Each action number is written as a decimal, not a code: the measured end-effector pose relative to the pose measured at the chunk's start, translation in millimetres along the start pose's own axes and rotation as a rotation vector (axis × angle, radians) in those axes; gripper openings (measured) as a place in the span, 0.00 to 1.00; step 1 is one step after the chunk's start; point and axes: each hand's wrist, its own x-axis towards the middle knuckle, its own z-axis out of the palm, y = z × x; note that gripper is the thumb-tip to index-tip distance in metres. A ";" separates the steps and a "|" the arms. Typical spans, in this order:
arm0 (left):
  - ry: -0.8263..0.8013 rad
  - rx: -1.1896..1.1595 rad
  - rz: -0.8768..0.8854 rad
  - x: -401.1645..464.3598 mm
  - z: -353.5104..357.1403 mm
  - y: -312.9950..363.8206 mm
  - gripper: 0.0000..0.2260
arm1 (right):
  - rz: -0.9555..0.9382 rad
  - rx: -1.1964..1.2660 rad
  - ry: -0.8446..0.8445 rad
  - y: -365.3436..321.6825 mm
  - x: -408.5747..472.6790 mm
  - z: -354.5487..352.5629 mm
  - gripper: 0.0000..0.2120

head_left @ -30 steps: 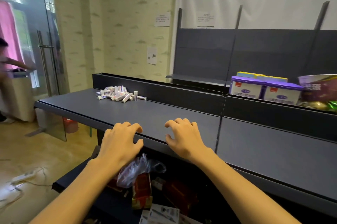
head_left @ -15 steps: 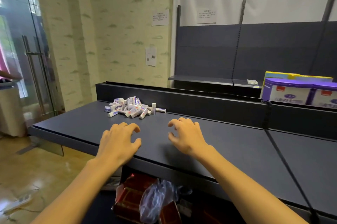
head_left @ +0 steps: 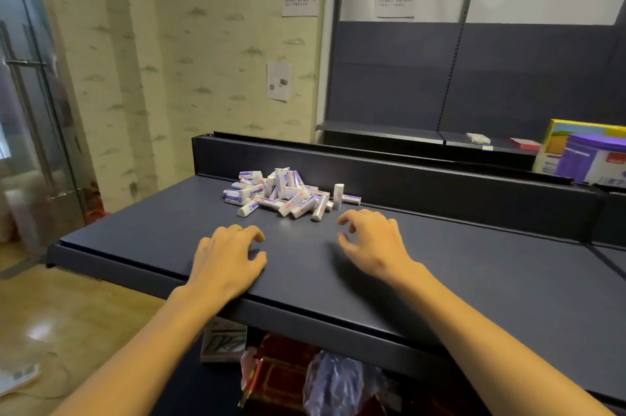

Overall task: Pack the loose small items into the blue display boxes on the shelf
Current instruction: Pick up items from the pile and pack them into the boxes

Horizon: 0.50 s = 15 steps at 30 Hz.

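**Dark steel shelf, pile now within reach**

Dark grey is most of what I see: the shelf fills the middle of the head view. Over the last second the view has closed in on it and swung left. The pile of small items, a distant cluster at first, now sits large and just ahead of my fingers. Both hands have gone from the shelf's front lip to well onto its top surface. I read that as the approach being nearly over, with picking about to start and nothing packed yet.

My left hand rests low on the shelf with its fingers loosely curled and holds nothing. My right hand hovers just above the surface, fingers bent in a loose claw with thumb and forefinger apart, also holding nothing.

The white and blue pieces lie in a heap near the back rail, one standing upright at its right edge. The heap lies beyond both hands; the right forefinger is near the upright piece but not touching it, and the left hand is farther back.

I see no blue display boxes here. At the far right there are only purple tubs, so I would have to find the boxes first.
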 end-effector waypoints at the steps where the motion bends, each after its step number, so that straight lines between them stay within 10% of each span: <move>1: 0.003 -0.008 0.011 6.2 2.3 -10.4 0.13 | 0.021 0.003 0.012 -6.6 5.3 6.3 0.15; 15: 0.014 -0.116 0.121 110.6 6.2 -76.0 0.16 | 0.309 -0.026 0.162 -81.3 63.4 53.9 0.08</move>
